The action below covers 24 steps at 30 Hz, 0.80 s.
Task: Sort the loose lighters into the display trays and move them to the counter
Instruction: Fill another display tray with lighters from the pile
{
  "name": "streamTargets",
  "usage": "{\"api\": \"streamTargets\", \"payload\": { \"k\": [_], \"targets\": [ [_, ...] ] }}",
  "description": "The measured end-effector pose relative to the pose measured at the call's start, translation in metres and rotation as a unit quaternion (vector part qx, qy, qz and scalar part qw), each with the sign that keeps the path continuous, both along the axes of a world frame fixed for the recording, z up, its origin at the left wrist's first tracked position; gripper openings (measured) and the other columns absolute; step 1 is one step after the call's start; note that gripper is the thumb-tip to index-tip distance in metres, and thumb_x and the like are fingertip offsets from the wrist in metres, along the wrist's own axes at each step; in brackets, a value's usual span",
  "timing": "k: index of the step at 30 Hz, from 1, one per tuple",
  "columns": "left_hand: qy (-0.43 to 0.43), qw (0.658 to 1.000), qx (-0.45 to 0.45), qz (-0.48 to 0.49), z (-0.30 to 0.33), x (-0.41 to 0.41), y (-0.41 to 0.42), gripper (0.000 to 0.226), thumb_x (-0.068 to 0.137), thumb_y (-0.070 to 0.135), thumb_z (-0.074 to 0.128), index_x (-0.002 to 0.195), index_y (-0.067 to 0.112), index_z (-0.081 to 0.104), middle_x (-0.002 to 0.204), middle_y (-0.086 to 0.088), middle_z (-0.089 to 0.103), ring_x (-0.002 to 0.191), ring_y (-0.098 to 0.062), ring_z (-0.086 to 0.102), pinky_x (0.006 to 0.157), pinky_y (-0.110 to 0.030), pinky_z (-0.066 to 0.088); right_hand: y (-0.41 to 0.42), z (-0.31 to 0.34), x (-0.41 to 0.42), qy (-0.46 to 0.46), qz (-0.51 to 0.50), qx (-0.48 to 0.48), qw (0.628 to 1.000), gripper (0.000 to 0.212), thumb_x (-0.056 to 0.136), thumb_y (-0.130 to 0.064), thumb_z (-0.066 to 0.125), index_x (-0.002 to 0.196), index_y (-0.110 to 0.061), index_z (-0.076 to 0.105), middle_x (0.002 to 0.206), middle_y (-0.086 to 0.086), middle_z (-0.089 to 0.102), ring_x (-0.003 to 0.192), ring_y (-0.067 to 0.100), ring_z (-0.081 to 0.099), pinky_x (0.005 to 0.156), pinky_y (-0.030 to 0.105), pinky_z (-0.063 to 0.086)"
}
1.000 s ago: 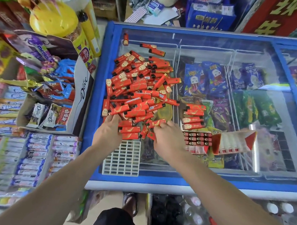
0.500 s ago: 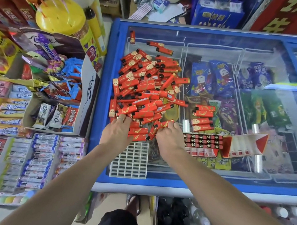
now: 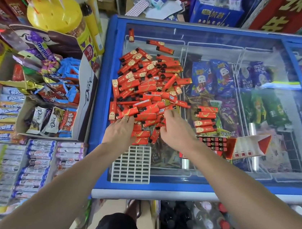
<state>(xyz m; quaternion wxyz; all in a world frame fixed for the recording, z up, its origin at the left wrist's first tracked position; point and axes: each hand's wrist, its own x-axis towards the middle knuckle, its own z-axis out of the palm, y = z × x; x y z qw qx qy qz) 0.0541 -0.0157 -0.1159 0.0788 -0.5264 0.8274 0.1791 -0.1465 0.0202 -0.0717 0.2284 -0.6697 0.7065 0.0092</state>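
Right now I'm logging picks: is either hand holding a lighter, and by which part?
Cannot be told. Both the left hand and right hand rest fingers-down on the near edge of the lighter pile; no grip shows.

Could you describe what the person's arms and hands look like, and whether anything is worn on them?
Both forearms are bare as far as the frame shows, with no sleeves, gloves or watch in view. The left hand wears a thin metal ring on one of its fingers. The right hand shows no ring or other jewellery.
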Motion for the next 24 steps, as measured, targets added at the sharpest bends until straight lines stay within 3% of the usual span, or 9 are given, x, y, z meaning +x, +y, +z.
{"api": "streamTargets", "payload": {
  "k": [2, 4, 6, 8, 10, 14, 19, 22, 24],
  "targets": [
    [-0.002, 1.0, -0.017, -0.005, 0.002, 0.0, -0.002, 0.036, 0.1, 0.03, 0.066, 0.127, 0.013, 0.048, 0.114, -0.003, 0.062, 0.103, -0.024, 0.064, 0.081, -0.034, 0.048, -0.005, 0.002, -0.003, 0.026, 0.021, -0.008, 0.999, 0.034, 0.097, -0.01, 0.054, 0.13, -0.007, 0.046, 0.126, 0.011, 0.047, 0.079, 0.021, 0.052, 0.061, 0.03, 0.041],
    [-0.004, 1.0, -0.028, -0.007, 0.002, 0.001, -0.002, 0.032, 0.101, 0.025, 0.064, 0.125, 0.012, 0.049, 0.107, -0.003, 0.061, 0.093, -0.022, 0.06, 0.075, -0.031, 0.043, -0.008, 0.001, -0.005, 0.07, 0.067, -0.001, 0.995, 0.043, 0.091, -0.008, 0.063, 0.131, -0.008, 0.048, 0.131, 0.011, 0.046, 0.089, 0.024, 0.055, 0.068, 0.033, 0.048],
    [-0.001, 1.0, -0.03, -0.009, 0.001, 0.002, -0.003, 0.032, 0.101, 0.022, 0.063, 0.127, 0.012, 0.048, 0.105, -0.003, 0.061, 0.086, -0.02, 0.054, 0.073, -0.029, 0.04, -0.007, -0.004, -0.004, 0.122, 0.126, 0.011, 0.984, 0.056, 0.085, -0.009, 0.07, 0.137, -0.011, 0.049, 0.135, 0.01, 0.047, 0.11, 0.027, 0.056, 0.09, 0.039, 0.053],
    [0.003, 1.0, -0.023, -0.012, 0.001, 0.004, -0.004, 0.033, 0.102, 0.019, 0.062, 0.132, 0.012, 0.05, 0.112, -0.004, 0.063, 0.091, -0.022, 0.058, 0.076, -0.031, 0.045, -0.005, -0.011, -0.002, 0.174, 0.169, 0.018, 0.97, 0.062, 0.086, -0.007, 0.07, 0.143, -0.012, 0.047, 0.138, 0.01, 0.05, 0.124, 0.027, 0.052, 0.106, 0.041, 0.046],
    [0.004, 1.0, -0.011, -0.017, 0.0, 0.006, -0.005, 0.037, 0.104, 0.018, 0.058, 0.139, 0.012, 0.052, 0.123, -0.008, 0.062, 0.104, -0.026, 0.063, 0.085, -0.036, 0.05, -0.004, -0.017, 0.001, 0.204, 0.179, 0.018, 0.962, 0.063, 0.086, -0.004, 0.069, 0.144, -0.011, 0.046, 0.14, 0.01, 0.051, 0.129, 0.027, 0.048, 0.111, 0.04, 0.041],
    [0.012, 0.999, -0.022, -0.027, -0.002, 0.013, -0.005, 0.034, 0.105, 0.017, 0.053, 0.137, 0.009, 0.059, 0.124, -0.011, 0.063, 0.105, -0.029, 0.063, 0.09, -0.039, 0.052, -0.004, -0.024, 0.004, 0.259, 0.196, 0.024, 0.946, 0.058, 0.084, -0.01, 0.073, 0.138, -0.01, 0.052, 0.139, 0.012, 0.053, 0.132, 0.03, 0.047, 0.112, 0.041, 0.04],
    [0.066, 0.998, -0.021, -0.013, 0.008, 0.013, -0.003, 0.017, 0.1, 0.016, 0.046, 0.108, 0.006, 0.057, 0.101, -0.007, 0.055, 0.089, -0.023, 0.046, 0.093, -0.044, 0.048, -0.004, -0.027, -0.001, 0.241, 0.204, 0.025, 0.949, 0.042, 0.091, -0.014, 0.062, 0.132, -0.01, 0.057, 0.132, 0.012, 0.058, 0.127, 0.028, 0.051, 0.108, 0.04, 0.041],
    [0.102, 0.993, 0.056, -0.002, 0.018, 0.007, -0.004, 0.009, 0.103, 0.012, 0.045, 0.108, 0.006, 0.048, 0.093, -0.005, 0.047, 0.069, -0.021, 0.046, 0.062, -0.035, 0.045, -0.007, -0.018, -0.005, 0.171, 0.168, 0.012, 0.971, 0.039, 0.091, -0.009, 0.061, 0.129, -0.008, 0.054, 0.11, 0.008, 0.064, 0.106, 0.027, 0.061, 0.093, 0.038, 0.05],
    [0.105, 0.991, 0.083, -0.01, 0.018, 0.004, -0.005, 0.013, 0.104, 0.01, 0.046, 0.114, 0.003, 0.048, 0.086, -0.006, 0.05, 0.059, -0.022, 0.048, 0.051, -0.034, 0.04, -0.009, -0.011, -0.006, 0.131, 0.153, 0.013, 0.979, 0.039, 0.092, -0.008, 0.06, 0.129, -0.009, 0.048, 0.094, 0.005, 0.056, 0.086, 0.027, 0.062, 0.076, 0.039, 0.055]
  ]
}}
